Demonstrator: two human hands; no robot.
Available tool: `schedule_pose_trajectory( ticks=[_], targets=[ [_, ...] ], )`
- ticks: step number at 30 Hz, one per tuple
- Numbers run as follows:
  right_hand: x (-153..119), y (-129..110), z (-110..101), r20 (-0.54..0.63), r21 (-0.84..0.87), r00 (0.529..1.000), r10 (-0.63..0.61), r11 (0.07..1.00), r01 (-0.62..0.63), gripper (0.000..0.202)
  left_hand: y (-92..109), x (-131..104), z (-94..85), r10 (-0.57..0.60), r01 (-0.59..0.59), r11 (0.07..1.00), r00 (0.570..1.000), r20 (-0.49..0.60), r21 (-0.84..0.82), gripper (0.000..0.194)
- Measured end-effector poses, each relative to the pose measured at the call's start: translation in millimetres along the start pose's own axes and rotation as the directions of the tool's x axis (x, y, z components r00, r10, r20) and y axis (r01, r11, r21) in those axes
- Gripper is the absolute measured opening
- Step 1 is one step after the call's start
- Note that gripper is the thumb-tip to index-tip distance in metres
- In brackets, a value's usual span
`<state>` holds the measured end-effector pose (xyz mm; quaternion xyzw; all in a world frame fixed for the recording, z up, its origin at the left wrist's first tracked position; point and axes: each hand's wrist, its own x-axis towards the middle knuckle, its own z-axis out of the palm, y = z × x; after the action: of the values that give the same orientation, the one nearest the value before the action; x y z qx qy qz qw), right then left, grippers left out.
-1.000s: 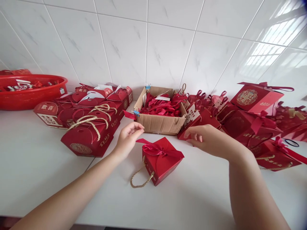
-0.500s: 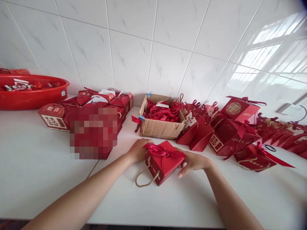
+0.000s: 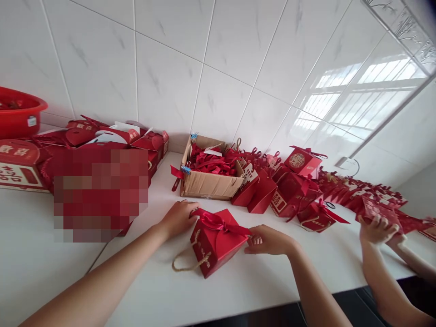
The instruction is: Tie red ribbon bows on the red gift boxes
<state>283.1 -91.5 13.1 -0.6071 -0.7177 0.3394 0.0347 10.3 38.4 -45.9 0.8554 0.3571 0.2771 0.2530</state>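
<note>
While carton (image 3: pixel 211 185) stands behind red box (image 3: pixel 223 245) | left hand (image 3: pixel 179 219) curled at ribbon (image 3: pixel 215 221), left end | right hand (image 3: pixel 270 240) curled, right end | grips unclear

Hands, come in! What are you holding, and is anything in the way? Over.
Left hand and right hand at the bow's ribbon ends, either side of the red box. Rope handle loose in front. Cardboard box just behind.

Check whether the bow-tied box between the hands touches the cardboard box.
Apart: the head view shows white counter between the bow-tied box and the cardboard box.
</note>
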Motion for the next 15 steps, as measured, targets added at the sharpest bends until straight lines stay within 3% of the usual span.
schedule_pose_trajectory(
  ticks=[5,10,11,13,15],
  targets=[
    [-52,47,8,-0.205,0.091,0.973,0.106,0.992,-0.089,0.032,-3,4,1.9,-0.016,0.016,0.996,1.0,0.007,0.093,0.022],
    [-114,113,7,-0.359,0.389,0.878,0.317,0.906,-0.168,0.037,-1,7,1.0,-0.025,0.021,0.991,0.999,0.029,0.129,0.025],
    [-126,125,5,-0.421,0.415,0.828,0.371,0.89,-0.187,0.038,-1,7,0.6,-0.028,0.024,0.991,0.999,0.035,0.133,0.025],
    [-147,145,-1,-0.62,0.383,0.656,0.431,0.896,-0.226,0.042,0,8,0.0,-0.036,0.029,0.99,0.998,0.046,0.141,0.026],
    [-164,158,-8,-0.745,0.33,0.509,0.431,0.901,-0.28,0.047,1,9,-0.3,-0.039,0.031,0.989,0.998,0.056,0.147,0.026]
  ],
)
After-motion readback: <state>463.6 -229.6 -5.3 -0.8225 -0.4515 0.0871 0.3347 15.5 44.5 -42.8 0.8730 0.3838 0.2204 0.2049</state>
